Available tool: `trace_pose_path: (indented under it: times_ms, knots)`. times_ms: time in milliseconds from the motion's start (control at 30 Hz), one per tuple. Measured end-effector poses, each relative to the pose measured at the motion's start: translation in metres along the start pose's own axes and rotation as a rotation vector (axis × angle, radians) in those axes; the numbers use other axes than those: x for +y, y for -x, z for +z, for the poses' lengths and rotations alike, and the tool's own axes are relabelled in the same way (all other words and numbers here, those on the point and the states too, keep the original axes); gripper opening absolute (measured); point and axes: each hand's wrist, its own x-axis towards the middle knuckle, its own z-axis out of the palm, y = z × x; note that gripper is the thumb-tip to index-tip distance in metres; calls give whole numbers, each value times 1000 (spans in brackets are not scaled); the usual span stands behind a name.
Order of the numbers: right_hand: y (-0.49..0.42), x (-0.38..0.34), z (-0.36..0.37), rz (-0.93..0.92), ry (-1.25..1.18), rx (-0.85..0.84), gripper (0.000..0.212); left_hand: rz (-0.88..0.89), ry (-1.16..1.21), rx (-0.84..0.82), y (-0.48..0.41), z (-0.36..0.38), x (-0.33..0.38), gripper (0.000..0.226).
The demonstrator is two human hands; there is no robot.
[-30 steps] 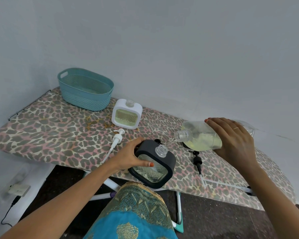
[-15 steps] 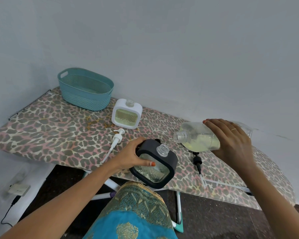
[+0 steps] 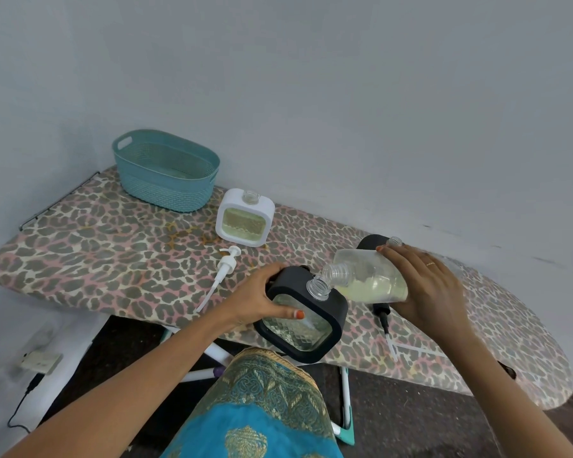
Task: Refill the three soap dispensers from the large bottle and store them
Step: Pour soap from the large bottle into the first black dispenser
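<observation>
Tilting mouth-down, the large bottle (image 3: 366, 274) is gripped by the right hand (image 3: 425, 289); the black dispenser (image 3: 336, 312) is clasped angled by the left hand (image 3: 255, 299) to catch the soap (image 3: 376, 287).

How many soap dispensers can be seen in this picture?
3. The white dispenser stands near the teal basket; a black dispenser is tilted in the left hand; a second black dispenser is partly hidden behind the large bottle.
</observation>
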Motion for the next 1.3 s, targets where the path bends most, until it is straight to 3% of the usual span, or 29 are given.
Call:
trace_pose_path:
  times_ms: [233,400,500,633,867,1167,1300]
  knots:
    - [3,-10,2,197,-206,14,64,-27,20,27,-2,-2,6,73]
    - [11,-30,17,615,-543,42,79,-52,-3,73,-13,-7,1,53]
    - [12,-37,28,870,-731,113,77,-47,3,126,-21,-9,-2,53]
    - [16,-48,44,1076,-984,237,74,-49,25,191,-34,-11,0,53]
    - [31,-60,63,1245,-1085,270,56,-25,12,274,-63,-5,10,46]
    - [48,-62,76,1282,-1136,285,65,-2,122,342,-118,8,14,51]
    - [46,-63,75,1291,-1166,324,58,-30,177,345,-142,10,4,53]
